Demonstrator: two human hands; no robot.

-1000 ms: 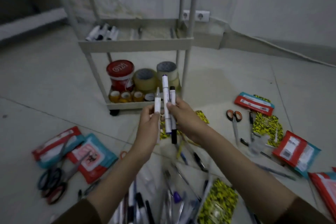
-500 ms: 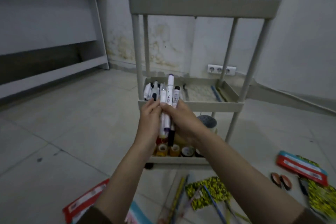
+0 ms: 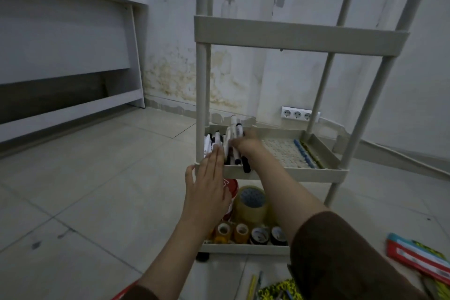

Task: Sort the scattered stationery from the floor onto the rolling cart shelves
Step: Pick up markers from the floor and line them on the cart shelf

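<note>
The beige rolling cart has its middle shelf (image 3: 292, 174) right in front of me. My right hand (image 3: 247, 145), blurred, reaches over that shelf's front rim at its left end and holds a small bunch of white markers (image 3: 235, 129) with black caps. The bunch is tilted, with the upper ends above the far rim and one black end over the front rim. More white markers (image 3: 209, 143) lie in the shelf's left corner. My left hand (image 3: 207, 187) is flat with straight fingers, its fingertips at the shelf's front-left corner, holding nothing.
A blue pen (image 3: 303, 153) lies at the shelf's right side. The bottom shelf holds a big tape roll (image 3: 250, 202), a red tin (image 3: 230, 185) and small tape rolls (image 3: 241, 231). The top shelf (image 3: 299, 36) is above. On the floor lie a red-blue packet (image 3: 418, 258) and a yellow-black packet (image 3: 280, 290).
My view has risen and closed in on the cart. The right hand carried the markers forward into the middle shelf. The left hand let go of them and opened flat.
</note>
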